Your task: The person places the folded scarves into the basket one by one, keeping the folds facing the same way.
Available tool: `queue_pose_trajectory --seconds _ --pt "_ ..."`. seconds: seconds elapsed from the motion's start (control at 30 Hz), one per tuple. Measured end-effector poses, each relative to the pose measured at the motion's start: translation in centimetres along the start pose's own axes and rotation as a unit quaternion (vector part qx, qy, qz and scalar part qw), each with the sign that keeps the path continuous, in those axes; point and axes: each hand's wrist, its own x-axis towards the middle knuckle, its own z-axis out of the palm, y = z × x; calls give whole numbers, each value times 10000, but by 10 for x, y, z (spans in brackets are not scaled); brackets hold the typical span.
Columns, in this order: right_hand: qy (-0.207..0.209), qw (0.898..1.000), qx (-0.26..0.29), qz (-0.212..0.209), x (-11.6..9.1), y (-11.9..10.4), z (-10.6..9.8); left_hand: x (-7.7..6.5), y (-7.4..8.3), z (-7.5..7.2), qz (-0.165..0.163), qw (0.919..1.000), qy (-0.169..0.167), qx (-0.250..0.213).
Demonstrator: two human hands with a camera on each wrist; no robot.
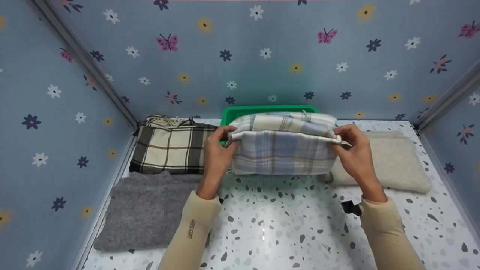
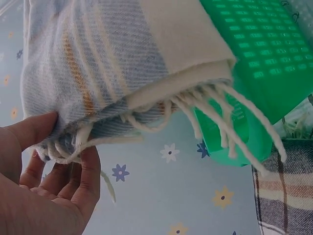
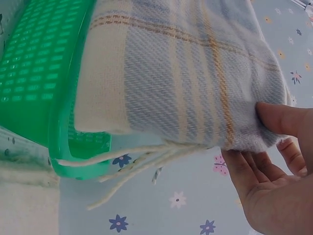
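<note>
A folded plaid scarf (image 1: pixel 281 153) in pale blue, white and tan hangs between both hands, in front of and over a green basket (image 1: pixel 270 108). My left hand (image 1: pixel 219 155) pinches its left end, thumb on the near face and fingers behind. At the right end my right hand (image 1: pixel 354 152) grips the folded cloth the same way. White fringe (image 2: pixel 215 112) dangles from the scarf's edge in the left wrist view, and more fringe strands (image 3: pixel 132 161) hang beside the basket's rim in the right wrist view. Most of the basket's inside is hidden behind the cloth.
To the left lies a folded black-and-cream checked scarf (image 1: pixel 168 150), with a folded grey cloth (image 1: pixel 146 213) nearer. A folded beige cloth (image 1: pixel 393 161) lies on the right. Flower-patterned walls (image 1: pixel 262 67) enclose the speckled tabletop (image 1: pixel 273 225) at the back and sides.
</note>
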Motion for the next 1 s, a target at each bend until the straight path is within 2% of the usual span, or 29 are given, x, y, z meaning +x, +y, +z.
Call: queue_pose_trajectory --seconds 0.23,0.67,1.0 --pt "-37 10000 -23 -75 6 3 0 4 0 0 235 9997 84 32" --pt "-9 9998 -123 -131 15 3 3 12 -4 -1 430 9989 138 81" --pt "105 9998 -5 -183 16 14 9 15 -16 2 317 9994 140 92"
